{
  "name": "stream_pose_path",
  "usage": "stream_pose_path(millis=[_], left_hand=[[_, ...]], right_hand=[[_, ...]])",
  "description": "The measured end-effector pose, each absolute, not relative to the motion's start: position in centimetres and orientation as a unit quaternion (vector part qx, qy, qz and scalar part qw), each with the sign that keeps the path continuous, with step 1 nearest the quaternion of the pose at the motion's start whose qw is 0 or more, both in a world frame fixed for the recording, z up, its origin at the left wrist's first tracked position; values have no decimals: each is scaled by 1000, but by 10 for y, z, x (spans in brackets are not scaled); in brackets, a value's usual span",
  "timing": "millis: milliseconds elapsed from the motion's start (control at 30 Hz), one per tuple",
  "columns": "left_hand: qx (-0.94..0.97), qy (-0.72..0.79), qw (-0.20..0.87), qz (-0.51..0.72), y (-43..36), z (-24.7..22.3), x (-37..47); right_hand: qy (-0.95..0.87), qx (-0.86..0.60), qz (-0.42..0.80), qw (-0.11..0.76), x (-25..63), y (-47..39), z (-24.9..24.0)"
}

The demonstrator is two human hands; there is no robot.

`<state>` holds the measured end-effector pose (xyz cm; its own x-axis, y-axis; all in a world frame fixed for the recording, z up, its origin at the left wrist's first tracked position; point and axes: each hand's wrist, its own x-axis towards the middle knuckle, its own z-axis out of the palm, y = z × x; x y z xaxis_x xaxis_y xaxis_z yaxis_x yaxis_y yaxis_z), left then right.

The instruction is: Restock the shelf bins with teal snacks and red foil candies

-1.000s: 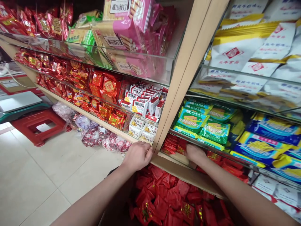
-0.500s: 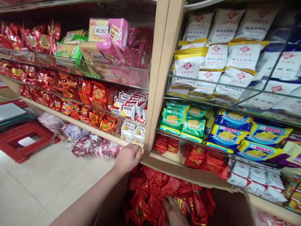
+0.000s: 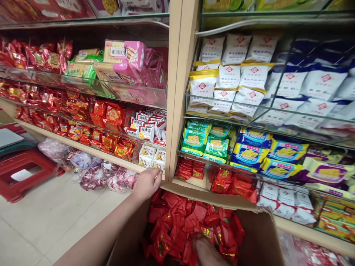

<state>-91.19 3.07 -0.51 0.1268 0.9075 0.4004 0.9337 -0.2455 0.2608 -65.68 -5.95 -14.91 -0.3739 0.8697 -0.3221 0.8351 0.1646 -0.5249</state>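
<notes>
An open cardboard box [image 3: 267,232] sits in front of the shelves, holding many red snack packets [image 3: 177,221] with gold print. My left hand [image 3: 146,183] has its fingers curled over the box's far left corner, close to the shelf edge. Down inside the box is my right hand [image 3: 207,250], reaching among the red packets. Its fingers are blurred and partly buried, so I cannot tell whether a packet is in them.
Shelves behind clear fronts hold white snack bags [image 3: 230,79], green packs [image 3: 216,147], blue packs [image 3: 249,155] and small white packets [image 3: 148,157]. A wooden upright [image 3: 176,92] divides them. At left, plastic bags [image 3: 108,173] and a red stool [image 3: 30,173] are on the floor.
The view has shifted, showing more of the upper and right shelves. My right hand has pushed deeper among the red packets, its fingers now less visible. My left hand stays at the box corner.
</notes>
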Motion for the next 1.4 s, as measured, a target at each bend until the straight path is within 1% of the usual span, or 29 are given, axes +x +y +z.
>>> stream_pose_path(millis=[100, 133, 200, 233, 300, 367, 400, 433, 500, 567, 633, 733, 800, 867, 933, 1000, 1033, 1100, 1200, 1300, 1400], left_hand=[[-772, -533, 11, -347, 21, 1, -907], [-787, -495, -4, -369, 13, 3, -902], [-808, -439, -76, -387, -7, 6, -887], [-803, -431, -139, -387, -17, 6, -877], [-758, -437, -308, -375, -37, 5, -856], [-678, -424, -485, -354, -50, 1, -837], [-634, -410, -556, -347, -54, 0, -829], [-591, -395, -612, -347, -56, -1, -823], [-513, -384, -677, -363, -57, -3, -815], [-453, -394, -703, -382, -57, -2, -812], [-405, -404, -717, -397, -58, 1, -810], [-319, -404, -754, -408, -61, 7, -807], [-263, -377, -791, -402, -63, 11, -804], [-223, -337, -819, -407, -64, 14, -801], [-204, -314, -818, -438, -63, 16, -798], [-209, -317, -799, -466, -62, 17, -797], [-220, -324, -787, -476, -61, 17, -797], [-250, -332, -771, -482, -60, 16, -797], [-294, -319, -766, -475, -60, 15, -798], [-328, -309, -762, -465, -59, 15, -800], [-349, -334, -746, -458, -58, 15, -803]], right_hand=[[-764, -550, 338, 9, -642, -54, -127], [-761, -548, 348, 21, -639, -51, -114], [-738, -541, 394, 89, -634, -48, -81], [-721, -527, 433, 124, -633, -47, -64], [-668, -509, 505, 199, -632, -46, -33], [-612, -486, 564, 266, -634, -48, -12], [-586, -483, 581, 294, -636, -49, -6], [-561, -482, 593, 318, -637, -51, -2], [-517, -488, 605, 359, -642, -54, -2], [-484, -488, 606, 401, -645, -56, -7], [-484, -492, 573, 442, -647, -58, -12], [-567, -503, 429, 491, -644, -62, -17], [-643, -486, 313, 503, -640, -66, -19], [-702, -452, 227, 502, -636, -70, -20], [-741, -421, 169, 495, -632, -74, -21], [-761, -405, 155, 483, -631, -78, -21], [-757, -410, 168, 480, -631, -79, -20], [-701, -457, 231, 497, -634, -79, -20], [-527, -526, 396, 538, -641, -75, -21], [-420, -502, 567, 500, -647, -70, -22], [-410, -474, 626, 463, -648, -69, -21]])
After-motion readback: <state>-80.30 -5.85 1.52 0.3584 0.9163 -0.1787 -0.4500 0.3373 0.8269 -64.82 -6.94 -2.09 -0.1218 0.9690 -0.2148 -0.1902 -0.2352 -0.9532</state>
